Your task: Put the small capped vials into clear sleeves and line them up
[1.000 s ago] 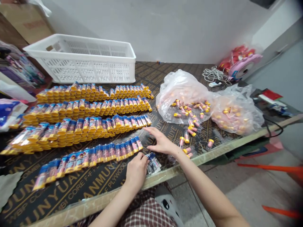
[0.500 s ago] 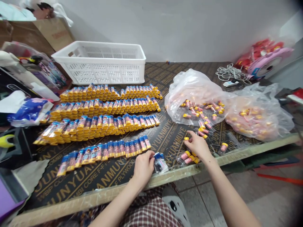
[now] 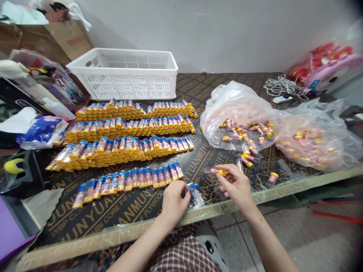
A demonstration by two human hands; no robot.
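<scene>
Clear yellow-capped tube (image 3: 212, 171) pinched in the right hand's grip (image 3: 237, 186), above the bench (image 3: 124, 217). Left hand (image 3: 176, 198) curled beside a blue-and-clear pile (image 3: 195, 196); cannot tell if it holds anything. Four rows of blue-and-yellow tubes (image 3: 127, 181) look finished; many pink-filled tubes (image 3: 251, 149) remain in and near plastic bags (image 3: 234, 96).

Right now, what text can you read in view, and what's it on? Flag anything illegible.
"JUNYUAN" and "ANMUYE": gold print on the dark tabletop, repeated.
"CORE F·F PLYWOOD": smaller gold print, same surface.
Front-row tubes: printed labels, too small to read.
Cardboard box: red lettering, too blurred.
Clear tube in the right hand: no legible text.
</scene>
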